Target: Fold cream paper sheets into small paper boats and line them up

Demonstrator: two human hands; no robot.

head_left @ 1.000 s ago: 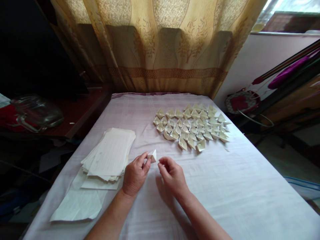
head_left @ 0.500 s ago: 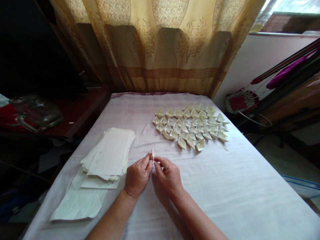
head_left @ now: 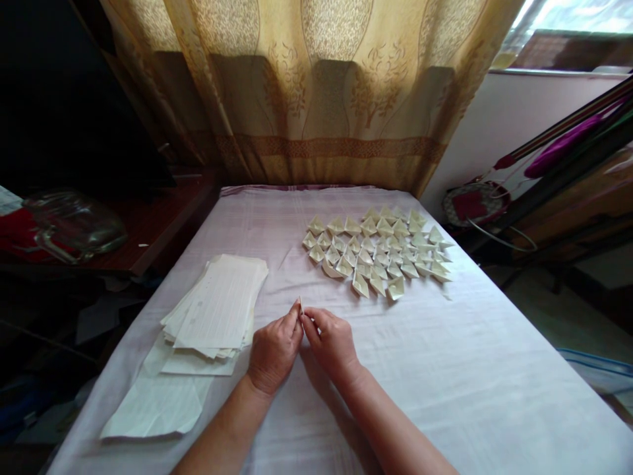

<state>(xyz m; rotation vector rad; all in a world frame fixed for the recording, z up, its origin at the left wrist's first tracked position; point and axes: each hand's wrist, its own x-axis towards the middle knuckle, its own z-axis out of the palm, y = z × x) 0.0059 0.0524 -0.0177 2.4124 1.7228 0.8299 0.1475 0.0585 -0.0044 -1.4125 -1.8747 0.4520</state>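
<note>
Between the fingertips of both hands stands a small piece of folded paper (head_left: pixel 301 305), seen edge-on as a thin pale strip. My left hand (head_left: pixel 275 349) pinches it from the left, thumb and fingers pressed together. My right hand (head_left: pixel 330 344) closes on its right side with thumb and forefinger. Most of the folded paper is hidden by the fingers. To the left lies a stack of lined paper sheets (head_left: pixel 222 307). Beyond the hands, on the right, several folded paper boats (head_left: pixel 368 254) sit close together in rows.
A white cloth (head_left: pixel 469 382) covers the table. One loose pale sheet (head_left: pixel 153 406) pokes out below the stack. A glass jar (head_left: pixel 79 224) lies on a dark red side table at left. Patterned curtains (head_left: pixel 321 99) hang behind; a bag (head_left: pixel 477 201) is at right.
The fingers have closed in on the folded paper, so it now shows as a thinner strip. My right hand has shifted slightly left. The sheets and boats stay put.
</note>
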